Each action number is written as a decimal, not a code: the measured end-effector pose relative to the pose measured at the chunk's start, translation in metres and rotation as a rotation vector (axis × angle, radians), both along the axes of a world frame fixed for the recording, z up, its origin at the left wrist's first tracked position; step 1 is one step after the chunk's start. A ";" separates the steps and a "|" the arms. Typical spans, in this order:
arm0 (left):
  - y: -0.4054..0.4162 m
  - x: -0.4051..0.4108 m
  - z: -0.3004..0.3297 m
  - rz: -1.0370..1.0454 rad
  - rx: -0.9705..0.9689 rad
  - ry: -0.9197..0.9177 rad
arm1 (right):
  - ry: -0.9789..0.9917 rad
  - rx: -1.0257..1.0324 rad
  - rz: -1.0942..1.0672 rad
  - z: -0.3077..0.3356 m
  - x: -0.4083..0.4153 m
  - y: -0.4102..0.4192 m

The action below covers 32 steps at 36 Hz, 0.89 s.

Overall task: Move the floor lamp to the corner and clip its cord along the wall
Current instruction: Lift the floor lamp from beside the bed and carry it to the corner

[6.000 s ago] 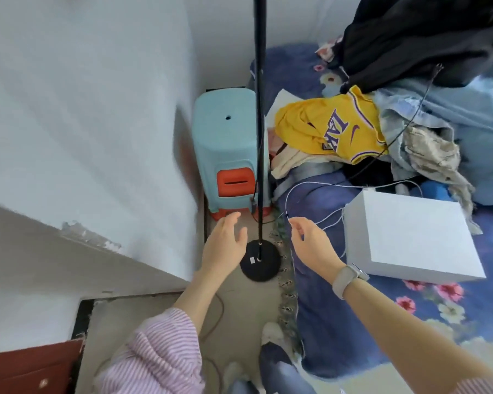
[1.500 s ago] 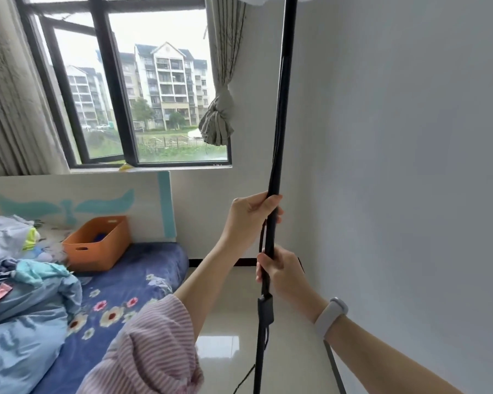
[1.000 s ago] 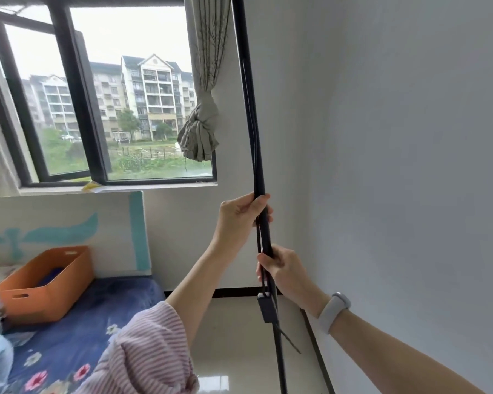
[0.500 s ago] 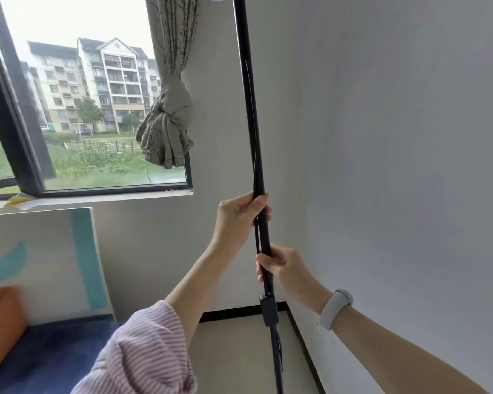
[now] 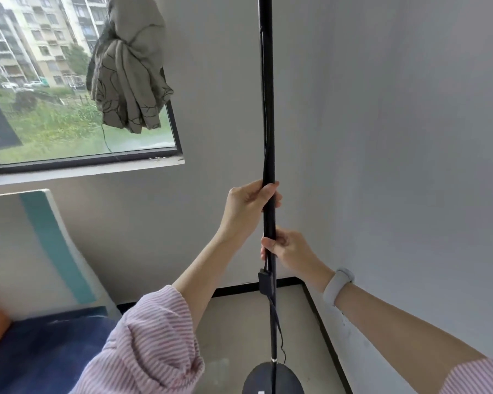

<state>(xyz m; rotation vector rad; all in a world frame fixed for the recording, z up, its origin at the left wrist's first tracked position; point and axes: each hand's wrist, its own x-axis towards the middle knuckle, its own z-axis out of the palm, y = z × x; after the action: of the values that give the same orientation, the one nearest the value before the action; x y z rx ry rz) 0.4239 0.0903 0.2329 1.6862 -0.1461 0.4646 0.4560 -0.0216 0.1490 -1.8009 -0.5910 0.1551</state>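
The floor lamp's black pole (image 5: 268,109) stands upright in the middle of the head view, its top out of frame. Its round black base (image 5: 256,379) shows at the bottom edge, over the tiled floor. My left hand (image 5: 248,206) grips the pole, and my right hand (image 5: 288,248) grips it just below. A thin black cord (image 5: 278,322) runs down along the pole through a small black switch box (image 5: 265,281) and hangs loose near the base. The room corner (image 5: 299,280) lies just behind the lamp.
A grey wall (image 5: 410,137) fills the right side. A window (image 5: 54,109) with a knotted grey curtain (image 5: 128,66) is at upper left. A white and teal headboard (image 5: 49,237) and a blue bed (image 5: 40,351) sit at lower left. Black skirting (image 5: 322,322) edges the floor.
The view has turned from the bedside floor to the window corner. Both hands went from open near the base to gripping the pole. Over the last second the corner drew nearer and the base came into view.
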 end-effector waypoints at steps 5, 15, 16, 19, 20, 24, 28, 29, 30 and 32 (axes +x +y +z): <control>0.019 0.050 -0.021 -0.009 0.048 0.060 | 0.052 -0.042 -0.035 -0.018 0.050 0.018; 0.045 0.153 -0.055 -0.142 0.161 0.176 | 0.132 -0.098 -0.223 -0.048 0.136 0.042; 0.047 0.163 -0.059 -0.162 0.167 0.182 | 0.143 -0.104 -0.246 -0.053 0.144 0.044; 0.056 0.193 -0.075 -0.208 0.187 0.202 | 0.183 -0.135 -0.309 -0.071 0.170 0.052; 0.060 0.202 -0.081 -0.220 0.189 0.213 | 0.200 -0.145 -0.325 -0.077 0.178 0.055; 0.069 0.235 -0.106 -0.255 0.208 0.274 | 0.232 -0.217 -0.358 -0.094 0.201 0.065; 0.075 0.261 -0.132 -0.300 0.268 0.344 | 0.285 -0.280 -0.358 -0.106 0.217 0.067; 0.076 0.266 -0.139 -0.301 0.289 0.356 | 0.283 -0.301 -0.348 -0.108 0.221 0.066; 0.078 0.272 -0.146 -0.295 0.312 0.362 | 0.280 -0.322 -0.329 -0.111 0.225 0.064; 0.082 0.281 -0.158 -0.279 0.357 0.370 | 0.304 -0.329 -0.310 -0.116 0.232 0.059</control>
<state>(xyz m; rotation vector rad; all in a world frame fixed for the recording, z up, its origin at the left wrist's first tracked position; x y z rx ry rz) 0.7050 0.1719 0.0751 2.0321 -0.1976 -0.0931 0.6885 0.0373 0.0335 -2.1093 -0.0668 0.3212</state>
